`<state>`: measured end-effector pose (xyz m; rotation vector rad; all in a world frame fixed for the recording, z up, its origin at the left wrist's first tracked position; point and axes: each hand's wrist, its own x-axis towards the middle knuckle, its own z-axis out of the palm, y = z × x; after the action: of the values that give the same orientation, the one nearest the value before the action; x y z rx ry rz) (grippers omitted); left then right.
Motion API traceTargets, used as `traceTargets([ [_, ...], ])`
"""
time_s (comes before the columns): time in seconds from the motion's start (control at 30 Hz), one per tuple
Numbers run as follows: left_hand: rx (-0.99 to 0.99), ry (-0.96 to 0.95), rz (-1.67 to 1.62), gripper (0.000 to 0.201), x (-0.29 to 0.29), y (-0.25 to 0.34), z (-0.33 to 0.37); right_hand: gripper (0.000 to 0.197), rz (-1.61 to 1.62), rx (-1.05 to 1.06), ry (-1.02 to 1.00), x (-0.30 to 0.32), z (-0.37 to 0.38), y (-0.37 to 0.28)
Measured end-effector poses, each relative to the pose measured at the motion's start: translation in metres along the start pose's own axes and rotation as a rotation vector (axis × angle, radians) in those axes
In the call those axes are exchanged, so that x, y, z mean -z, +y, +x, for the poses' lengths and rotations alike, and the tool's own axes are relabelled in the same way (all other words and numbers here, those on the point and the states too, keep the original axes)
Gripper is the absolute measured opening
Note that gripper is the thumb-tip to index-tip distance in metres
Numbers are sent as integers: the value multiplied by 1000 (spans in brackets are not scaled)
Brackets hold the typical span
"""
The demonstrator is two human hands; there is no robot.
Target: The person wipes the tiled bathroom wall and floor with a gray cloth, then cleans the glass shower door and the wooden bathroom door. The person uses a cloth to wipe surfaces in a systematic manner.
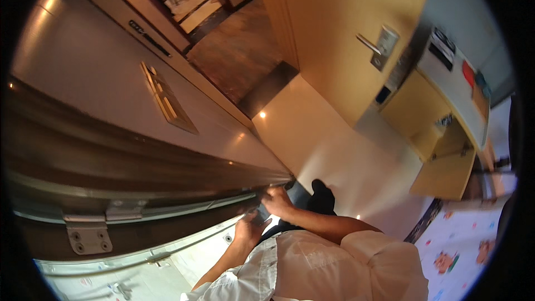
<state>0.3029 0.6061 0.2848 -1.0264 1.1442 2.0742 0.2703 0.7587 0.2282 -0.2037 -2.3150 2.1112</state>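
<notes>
A dark brown ridged frame [139, 153] crosses the left side, with a pale metal hinge [89, 234] on it near the lower left. My right hand [277, 202] is at the frame's near end, its fingers curled in against the edge. Just below it, my left hand [249, 229] is closed by the same edge, around a small dark grey piece. What either hand grips is too small and shaded to name. Along the frame's lower side runs a glass panel [134, 259].
A wooden door [340, 28] with a lever handle [372, 47] stands ajar. At right is a cabinet [412, 106] with its door [446, 170] hanging open. A cartoon-print sheet [446, 251] lies nearer. A gold switch plate [167, 100] is on the left panel. Pale tiles [317, 128] cover the floor.
</notes>
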Motion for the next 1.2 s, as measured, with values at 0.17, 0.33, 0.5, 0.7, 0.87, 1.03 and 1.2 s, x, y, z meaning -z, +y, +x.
traceTargets([
  [0.17,-191,-93,-143,48,-34,-13,-41,25,139,190,-340,47,1,-78],
  [0.33,-328,66,-309,20,-66,-23,-53,25,88,260,-555,71,16,-110],
  [0.5,-480,2,-169,12,-78,-25,-60,25,270,-141,-557,87,18,-102],
  [0.7,-544,57,-70,18,-101,-39,-35,15,813,-633,-74,111,32,-64],
  [0.87,-422,91,-236,10,-110,-46,-20,13,518,-629,-34,109,48,-32],
  [1.03,-473,167,-349,17,-112,-44,-16,14,333,-593,-298,77,77,-33],
  [1.2,-465,338,-469,34,-137,-44,-11,11,282,-404,-549,70,97,-64],
])
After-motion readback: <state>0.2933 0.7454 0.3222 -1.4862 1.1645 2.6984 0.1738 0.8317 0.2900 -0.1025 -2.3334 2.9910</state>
